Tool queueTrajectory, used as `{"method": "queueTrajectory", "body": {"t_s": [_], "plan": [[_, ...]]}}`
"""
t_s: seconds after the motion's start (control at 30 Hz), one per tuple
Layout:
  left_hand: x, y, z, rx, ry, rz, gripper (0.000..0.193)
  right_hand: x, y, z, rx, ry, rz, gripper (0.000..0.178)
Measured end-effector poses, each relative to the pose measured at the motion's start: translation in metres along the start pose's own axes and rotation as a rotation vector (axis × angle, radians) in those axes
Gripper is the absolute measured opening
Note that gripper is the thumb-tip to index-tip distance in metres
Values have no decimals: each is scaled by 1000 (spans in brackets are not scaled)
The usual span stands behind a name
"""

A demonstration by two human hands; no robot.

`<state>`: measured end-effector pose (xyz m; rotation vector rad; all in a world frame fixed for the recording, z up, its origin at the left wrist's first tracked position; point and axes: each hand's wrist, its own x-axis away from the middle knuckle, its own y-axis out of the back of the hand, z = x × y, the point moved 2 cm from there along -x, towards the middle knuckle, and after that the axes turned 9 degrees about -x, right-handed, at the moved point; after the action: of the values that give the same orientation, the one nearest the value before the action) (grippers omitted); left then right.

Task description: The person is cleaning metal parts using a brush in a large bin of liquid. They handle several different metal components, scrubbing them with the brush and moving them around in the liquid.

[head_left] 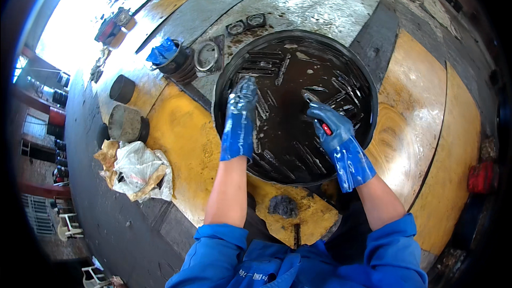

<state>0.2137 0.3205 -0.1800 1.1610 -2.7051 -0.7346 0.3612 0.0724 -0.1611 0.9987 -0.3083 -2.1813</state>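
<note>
A wide, round black tub of dark liquid stands before me. Several long dark strips lie in it, wet and shiny. My left hand, in a wet blue rubber glove, is over the tub's left side. Its fingers are together, and what they hold, if anything, is hidden. In the same kind of glove, my right hand is closed round a red-handled tool over the tub's right half. A narrow tip shows ahead of the fingers; the tool's exact kind is unclear.
Left of the tub stand a bucket with blue material, a dark cylinder, a grey container and a crumpled white bag. Square parts with round openings lie beyond. A dark clump sits nearer me; a red object is far right.
</note>
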Motion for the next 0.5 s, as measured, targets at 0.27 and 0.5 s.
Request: {"method": "queueTrajectory", "body": {"t_s": [0.27,0.5], "plan": [[35,-8,-59,342,121,8,46,-8,-7,19,-80,-21,14,34],[31,-12,-26,259,275,10,52,-10,-14,24,-114,16,30,34]]}}
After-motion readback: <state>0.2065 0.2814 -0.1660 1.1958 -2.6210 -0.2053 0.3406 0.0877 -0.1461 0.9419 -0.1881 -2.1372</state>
